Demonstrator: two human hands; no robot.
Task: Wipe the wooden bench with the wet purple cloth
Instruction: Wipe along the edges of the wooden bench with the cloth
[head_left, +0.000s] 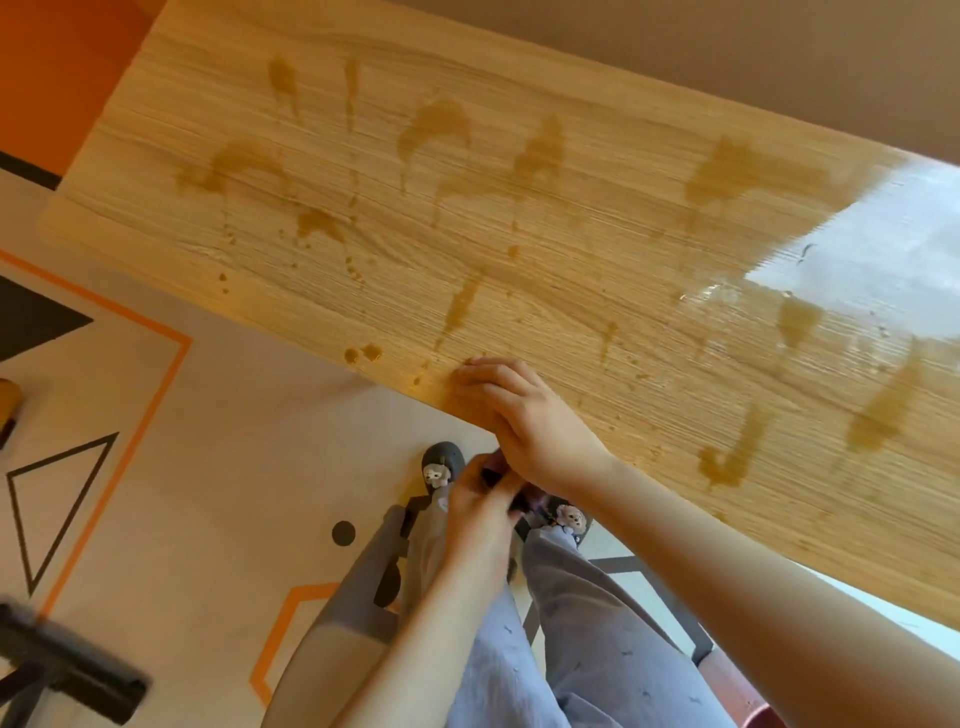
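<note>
Bunching purple cloth (501, 486) at tabletop (519, 218) edge; left hand (480, 512) fingers clamped on it, right hand (524, 421) fingers curled over, likely readying a wad. Brown stains (540, 156) beyond fingers.

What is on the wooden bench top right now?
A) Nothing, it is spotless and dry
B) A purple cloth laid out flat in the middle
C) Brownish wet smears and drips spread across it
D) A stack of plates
C: brownish smears and drips run across most of the bench, while the cloth is bunched between the two hands at the near edge, not spread on the wood.
</note>
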